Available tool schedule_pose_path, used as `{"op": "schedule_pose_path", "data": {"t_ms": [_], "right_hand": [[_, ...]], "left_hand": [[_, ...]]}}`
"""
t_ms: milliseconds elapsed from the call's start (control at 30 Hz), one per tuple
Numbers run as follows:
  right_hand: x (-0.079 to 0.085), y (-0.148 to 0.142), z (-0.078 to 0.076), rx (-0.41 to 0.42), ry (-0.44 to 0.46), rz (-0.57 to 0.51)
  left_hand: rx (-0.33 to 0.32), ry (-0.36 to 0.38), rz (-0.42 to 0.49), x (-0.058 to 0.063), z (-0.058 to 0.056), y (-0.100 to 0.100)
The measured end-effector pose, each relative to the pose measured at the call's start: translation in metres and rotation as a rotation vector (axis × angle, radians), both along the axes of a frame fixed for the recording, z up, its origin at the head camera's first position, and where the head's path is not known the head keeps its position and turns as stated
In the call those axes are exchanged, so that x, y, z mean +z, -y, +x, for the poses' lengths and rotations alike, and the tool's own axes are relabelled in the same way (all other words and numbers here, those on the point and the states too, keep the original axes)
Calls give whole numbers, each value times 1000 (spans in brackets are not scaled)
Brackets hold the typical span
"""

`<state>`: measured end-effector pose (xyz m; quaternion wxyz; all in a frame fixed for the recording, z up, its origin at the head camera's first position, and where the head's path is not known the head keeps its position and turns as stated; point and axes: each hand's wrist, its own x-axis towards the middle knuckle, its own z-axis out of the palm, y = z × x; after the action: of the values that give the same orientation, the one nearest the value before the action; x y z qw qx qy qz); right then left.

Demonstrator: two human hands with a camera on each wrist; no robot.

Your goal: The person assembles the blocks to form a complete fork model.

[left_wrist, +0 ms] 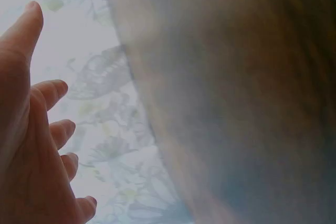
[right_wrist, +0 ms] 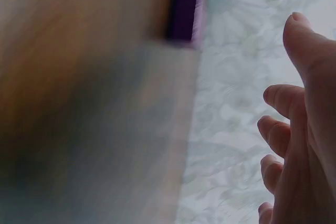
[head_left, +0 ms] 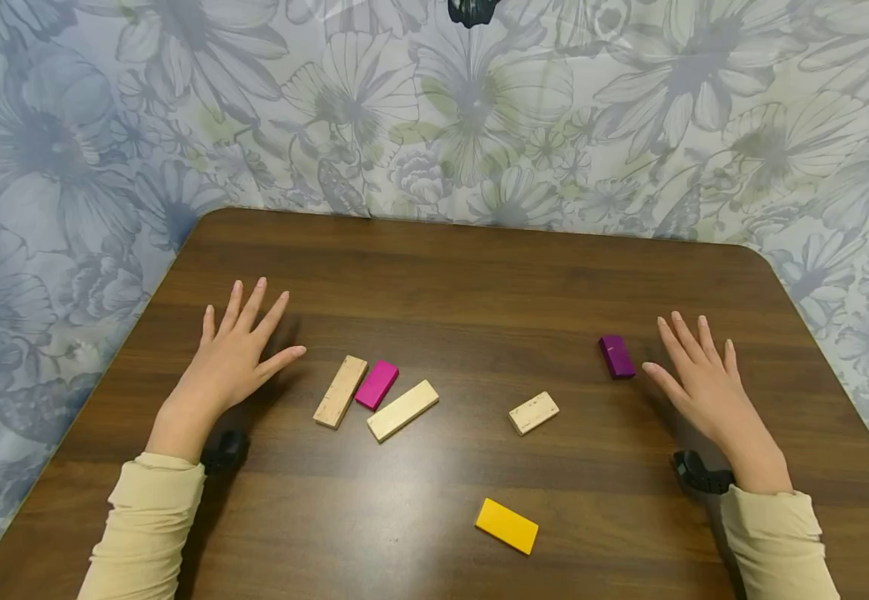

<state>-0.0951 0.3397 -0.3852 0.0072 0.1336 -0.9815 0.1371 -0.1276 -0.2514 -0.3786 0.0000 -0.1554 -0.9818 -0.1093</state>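
In the head view my left hand is spread over the table's left side, holding nothing. Nearest to it lies a long pale wooden block, with a magenta block close beside it and another long pale block just to the right. On the right side my right hand is spread too, with nothing in its grasp. A dark purple block lies left of its fingers; the right wrist view also shows this purple block. Between the hands lie a short pale block and, lower, a yellow block.
All the blocks lie flat on a brown wooden table with rounded far corners. Beyond its edge is a flower-patterned surface. Dark wrist devices show at the left wrist and the right wrist.
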Motion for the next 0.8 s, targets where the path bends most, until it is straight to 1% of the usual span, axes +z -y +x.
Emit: {"op": "schedule_pose_path", "data": {"t_ms": [100, 233, 400, 500, 600, 800], "right_hand": [[7, 9, -3, 14, -15, -10], [14, 24, -6, 57, -46, -25], [23, 46, -7, 111, -84, -33], [27, 58, -5, 138, -103, -39], [27, 69, -3, 168, -110, -47], [16, 92, 1, 250, -85, -82]], "left_hand": [[-20, -15, 13, 3, 2, -6], [-72, -32, 42, 7, 6, -16], [-146, -17, 73, 9, 13, -30], [-191, 24, 103, 7, 18, -38], [-234, 76, 148, 2, 23, -42], [-290, 195, 262, -13, 26, -43]]}}
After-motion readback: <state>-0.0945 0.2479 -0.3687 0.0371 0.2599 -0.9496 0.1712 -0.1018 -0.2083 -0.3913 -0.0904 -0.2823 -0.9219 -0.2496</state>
